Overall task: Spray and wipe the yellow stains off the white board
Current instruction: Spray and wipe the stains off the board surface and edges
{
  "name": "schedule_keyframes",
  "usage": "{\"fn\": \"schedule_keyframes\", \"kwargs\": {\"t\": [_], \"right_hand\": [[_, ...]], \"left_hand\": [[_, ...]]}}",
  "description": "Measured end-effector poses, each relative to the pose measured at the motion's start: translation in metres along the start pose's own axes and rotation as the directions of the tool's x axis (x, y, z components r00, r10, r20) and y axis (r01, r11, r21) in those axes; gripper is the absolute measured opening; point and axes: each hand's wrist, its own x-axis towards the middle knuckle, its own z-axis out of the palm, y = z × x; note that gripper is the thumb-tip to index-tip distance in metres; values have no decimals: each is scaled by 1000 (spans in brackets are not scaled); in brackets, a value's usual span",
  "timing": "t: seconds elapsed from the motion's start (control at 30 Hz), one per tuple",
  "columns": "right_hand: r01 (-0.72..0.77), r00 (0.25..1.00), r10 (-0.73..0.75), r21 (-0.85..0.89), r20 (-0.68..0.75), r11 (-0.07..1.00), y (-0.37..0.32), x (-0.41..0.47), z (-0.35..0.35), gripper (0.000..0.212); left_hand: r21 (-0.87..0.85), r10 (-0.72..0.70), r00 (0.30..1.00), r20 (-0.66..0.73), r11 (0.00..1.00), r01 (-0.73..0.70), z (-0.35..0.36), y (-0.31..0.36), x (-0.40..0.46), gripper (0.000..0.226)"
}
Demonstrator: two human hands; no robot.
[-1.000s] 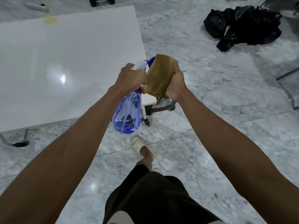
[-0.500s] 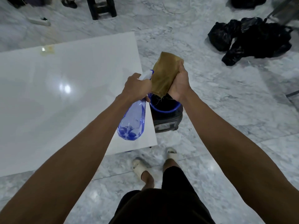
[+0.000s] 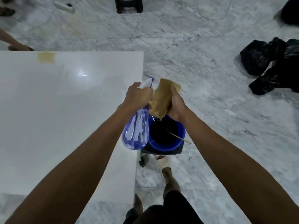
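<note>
The white board (image 3: 56,118) lies flat on the left, with a yellow stain (image 3: 46,57) near its far edge. My left hand (image 3: 137,96) grips the neck of a blue translucent spray bottle (image 3: 135,131), which hangs over the board's right edge. Beside it, my right hand (image 3: 177,102) holds a folded yellow-brown cloth (image 3: 163,97) upright. The cloth sits just above a blue bucket (image 3: 166,143). The two hands are close together, almost touching.
The blue bucket holds dark liquid and a thin stick (image 3: 179,138), and stands on a dark stool beside the board. Black bags (image 3: 271,65) lie on the marble floor at right. A dark stool (image 3: 129,4) stands far ahead. Another person's foot (image 3: 17,46) is at far left.
I have stepped forward along the board, so the stain and the bucket now appear nearer. Both hands keep their hold on bottle and cloth, now above the bucket.
</note>
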Motion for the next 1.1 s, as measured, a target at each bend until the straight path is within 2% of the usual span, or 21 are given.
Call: {"fn": "schedule_keyframes", "kwargs": {"t": [0.03,0.1,0.17,0.23,0.27,0.33,0.37,0.43,0.47,0.5,0.57,0.6,0.67,0.73,0.83,0.97,1.1], "right_hand": [[-21,999,19,-46,-32,999,-3,14,-2,63],[-8,998,-6,-214,-65,977,-17,47,0,68],[103,991,-127,-404,-31,909,-41,74,13,70],[268,954,-297,-557,41,786,-71,102,38,56],[353,918,-387,-622,86,699,-86,114,53,50],[491,810,-549,-748,204,446,-106,151,86,56],[479,779,-571,-834,261,273,-110,174,102,59],[334,783,-505,-931,362,-148,-97,211,124,57],[317,813,-424,-914,400,-254,-84,224,128,58],[335,819,-378,-895,431,-295,-69,236,130,62],[348,747,-395,-821,535,-452,-41,267,128,68],[325,723,-412,-800,554,-505,-34,276,128,70],[324,715,-398,-777,574,-539,-30,296,128,70],[329,714,-387,-767,584,-551,-30,296,130,68],[373,672,-418,-767,612,-523,-24,296,126,65],[399,626,-426,-738,653,-544,-4,290,119,62],[409,618,-435,-740,655,-533,16,254,109,61]], "left_hand": [[-20,-10,1000,-23,1000,10,-1,3,10,43],[-28,-15,998,-67,1000,13,-5,13,26,41],[-26,13,996,-83,1000,-15,-12,23,42,25],[-37,29,994,-109,999,-33,-19,35,56,21],[-40,27,992,-127,999,-32,-23,38,66,23],[-46,47,987,-155,997,-55,-29,41,86,19],[-47,54,985,-166,997,-62,-31,40,96,21],[-25,73,979,-188,997,-79,-34,35,115,24],[-10,78,978,-192,997,-82,-35,31,122,24],[-1,77,978,-193,997,-78,-36,28,127,29],[6,74,979,-189,997,-74,-38,23,134,35],[10,89,980,-180,996,-89,-38,22,136,30],[13,111,976,-186,994,-111,-36,20,136,19],[64,122,972,-199,992,-111,-33,20,133,22],[145,127,971,-203,985,-98,-30,14,124,21],[186,123,965,-230,979,-81,-26,4,105,20],[207,115,967,-228,976,-67,-18,-6,80,19]]}}
